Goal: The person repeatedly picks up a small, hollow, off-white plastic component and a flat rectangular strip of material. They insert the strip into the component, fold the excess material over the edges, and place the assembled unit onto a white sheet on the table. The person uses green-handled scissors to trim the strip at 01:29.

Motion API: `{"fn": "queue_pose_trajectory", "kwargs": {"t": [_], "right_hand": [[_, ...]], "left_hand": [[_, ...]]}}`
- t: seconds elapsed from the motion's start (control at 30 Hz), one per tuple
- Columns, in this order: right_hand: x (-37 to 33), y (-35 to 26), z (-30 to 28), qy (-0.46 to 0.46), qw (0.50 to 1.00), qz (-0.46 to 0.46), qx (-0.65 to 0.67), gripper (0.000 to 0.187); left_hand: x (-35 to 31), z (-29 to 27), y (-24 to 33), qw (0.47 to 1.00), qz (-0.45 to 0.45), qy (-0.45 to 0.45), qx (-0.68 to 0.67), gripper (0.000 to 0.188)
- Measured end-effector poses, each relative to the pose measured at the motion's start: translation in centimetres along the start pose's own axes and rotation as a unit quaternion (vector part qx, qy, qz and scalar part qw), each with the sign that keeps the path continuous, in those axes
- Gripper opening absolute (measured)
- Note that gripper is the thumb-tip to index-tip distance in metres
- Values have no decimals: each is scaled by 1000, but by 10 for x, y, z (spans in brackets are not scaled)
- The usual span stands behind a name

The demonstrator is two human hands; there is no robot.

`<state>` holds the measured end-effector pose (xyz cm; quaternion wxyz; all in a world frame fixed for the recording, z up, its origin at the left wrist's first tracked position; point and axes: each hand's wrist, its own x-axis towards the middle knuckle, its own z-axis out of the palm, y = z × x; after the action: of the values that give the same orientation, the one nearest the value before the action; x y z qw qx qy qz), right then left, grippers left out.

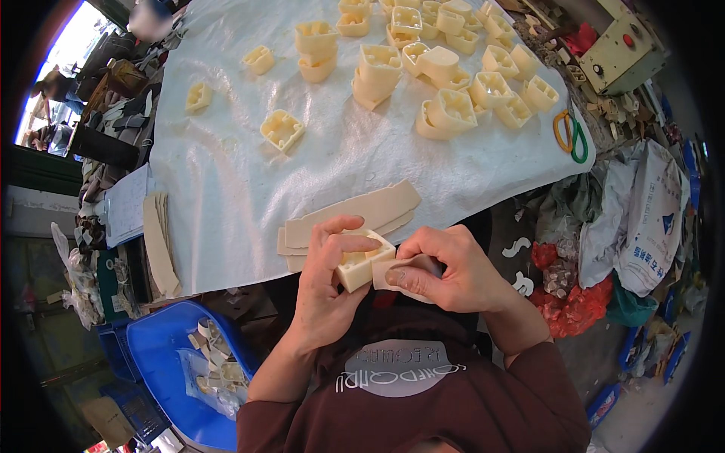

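While the left hand [323,283] grips a hollow cream block [358,273], the right hand [462,270] pinches a beige strip [382,274] at the block's right side; the block lies leftward of the right hand; the strip runs roughly sideways, partly hidden by its grasp.

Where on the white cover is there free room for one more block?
On the white cover, there is room between the nearest single cream block and the beige strips, and between the right pile of blocks and the front edge, left of the scissors. The far right part is crowded with blocks.
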<state>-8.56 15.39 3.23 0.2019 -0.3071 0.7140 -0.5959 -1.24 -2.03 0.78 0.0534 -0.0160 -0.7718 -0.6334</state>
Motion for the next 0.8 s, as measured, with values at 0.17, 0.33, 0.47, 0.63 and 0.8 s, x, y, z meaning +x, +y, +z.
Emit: {"fn": "queue_pose_trajectory", "kwargs": {"t": [0.17,0.33,0.47,0.63,0.8], "right_hand": [[3,-4,-6,-37,998,-27,-42,17],[2,-2,-6,-26,998,-33,-41,18],[1,-1,-3,17,1000,2,-3,16],[1,-2,-7,9,997,-36,-63,18],[3,4,-7,83,986,-106,-98,23]], "left_hand": [[0,-1,-3,1000,-18,-15,-14,48],[2,1,0,1000,-16,-21,-11,48],[3,5,0,1000,-13,-15,-9,46],[3,6,6,1000,-5,-13,-23,43],[0,6,5,997,-24,8,-73,36]]}}
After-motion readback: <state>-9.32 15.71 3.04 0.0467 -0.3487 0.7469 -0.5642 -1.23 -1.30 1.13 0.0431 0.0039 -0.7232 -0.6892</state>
